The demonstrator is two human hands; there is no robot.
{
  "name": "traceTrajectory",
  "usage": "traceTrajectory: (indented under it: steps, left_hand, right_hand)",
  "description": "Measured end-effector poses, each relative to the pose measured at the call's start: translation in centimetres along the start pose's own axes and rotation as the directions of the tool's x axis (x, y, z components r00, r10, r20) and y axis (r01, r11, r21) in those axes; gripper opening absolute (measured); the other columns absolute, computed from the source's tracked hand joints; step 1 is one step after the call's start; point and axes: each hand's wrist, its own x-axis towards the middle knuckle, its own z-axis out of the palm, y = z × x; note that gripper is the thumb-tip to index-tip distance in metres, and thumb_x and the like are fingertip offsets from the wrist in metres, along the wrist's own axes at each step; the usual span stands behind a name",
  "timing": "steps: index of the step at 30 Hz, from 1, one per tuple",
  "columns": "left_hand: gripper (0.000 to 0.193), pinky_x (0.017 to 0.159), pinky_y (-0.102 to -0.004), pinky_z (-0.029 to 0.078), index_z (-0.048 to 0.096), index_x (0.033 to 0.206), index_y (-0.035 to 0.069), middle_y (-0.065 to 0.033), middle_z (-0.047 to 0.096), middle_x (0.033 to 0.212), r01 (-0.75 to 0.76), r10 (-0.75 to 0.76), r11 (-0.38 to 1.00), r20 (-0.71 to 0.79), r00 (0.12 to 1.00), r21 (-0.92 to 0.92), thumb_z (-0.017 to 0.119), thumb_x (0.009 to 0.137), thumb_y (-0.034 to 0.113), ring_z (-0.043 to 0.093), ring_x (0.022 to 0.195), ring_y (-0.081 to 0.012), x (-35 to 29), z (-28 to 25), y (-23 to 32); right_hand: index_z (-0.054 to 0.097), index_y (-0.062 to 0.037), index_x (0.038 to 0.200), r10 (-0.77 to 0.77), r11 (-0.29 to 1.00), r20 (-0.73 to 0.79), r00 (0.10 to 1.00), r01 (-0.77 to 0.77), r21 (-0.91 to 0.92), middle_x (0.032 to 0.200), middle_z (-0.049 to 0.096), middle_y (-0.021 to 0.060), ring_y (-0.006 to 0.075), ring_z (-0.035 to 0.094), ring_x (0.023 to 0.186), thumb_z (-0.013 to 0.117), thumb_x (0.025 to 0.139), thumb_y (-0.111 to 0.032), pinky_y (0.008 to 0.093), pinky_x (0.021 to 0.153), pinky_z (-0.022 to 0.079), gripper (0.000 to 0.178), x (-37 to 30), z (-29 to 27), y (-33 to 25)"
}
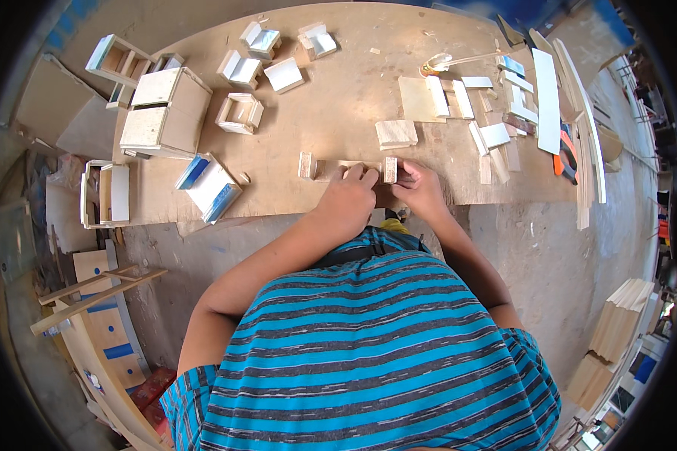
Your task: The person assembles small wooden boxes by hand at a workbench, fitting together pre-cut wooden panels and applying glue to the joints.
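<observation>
My left hand (347, 197) pressing down on a wood strip (337, 167), my right hand (420, 189) pinching a small block (390, 170) at its end, little boxes (240, 113) nearby

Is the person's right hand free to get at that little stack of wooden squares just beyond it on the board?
Probably yes, once it lets go: the right hand grips a small wooden block, and the stack of wooden squares lies just beyond with bare board between.
</observation>
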Motion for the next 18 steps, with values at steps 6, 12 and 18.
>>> traceTrajectory:
  steps: [6, 12, 18]
  left_hand:
    - [0.031, 0.093, -0.0413, 0.044, 0.067, 0.092, -0.001, -0.0117, 0.056, 0.115, -0.055, 0.041, 0.997, -0.230, 0.972, -0.056, 0.074, 0.067, 0.017, 0.053, 0.111, -0.0275, -0.7, 0.8, -0.7]
    - [0.037, 0.093, -0.0406, 0.046, 0.061, 0.107, 0.000, -0.0175, 0.061, 0.107, 0.029, -0.241, 0.918, -0.501, 0.831, -0.395, 0.068, 0.071, 0.005, 0.058, 0.106, -0.0332, -7.2, 1.3, -1.6]
    - [0.054, 0.096, -0.0403, 0.045, 0.056, 0.122, -0.002, -0.0218, 0.060, 0.116, 0.224, -0.564, 0.755, -0.437, 0.700, -0.616, 0.068, 0.071, 0.006, 0.056, 0.107, -0.0382, -9.5, 3.4, -5.0]
  right_hand:
    - [0.051, -0.0024, 0.134, -0.051, 0.981, 0.070, 0.996, 0.037, 0.189, 0.122, 0.061, 0.0100, 0.0140, 0.062, 0.101, 0.064, 0.075, 0.004, 0.0287, 0.085, 0.054, 0.061, 0.2, -1.0, 0.2]
    - [0.047, -0.0009, 0.136, -0.004, 0.994, -0.015, 1.000, 0.005, 0.108, 0.122, 0.059, 0.0113, 0.0145, 0.060, 0.104, 0.063, 0.076, 0.005, 0.0292, 0.084, 0.054, 0.062, -1.5, 0.0, -1.6]
    - [0.044, 0.0002, 0.133, -0.029, 0.988, -0.142, 0.989, 0.050, 0.145, 0.118, 0.059, 0.0131, 0.0189, 0.061, 0.104, 0.063, 0.077, 0.006, 0.0318, 0.085, 0.054, 0.060, -2.0, 1.6, -1.6]
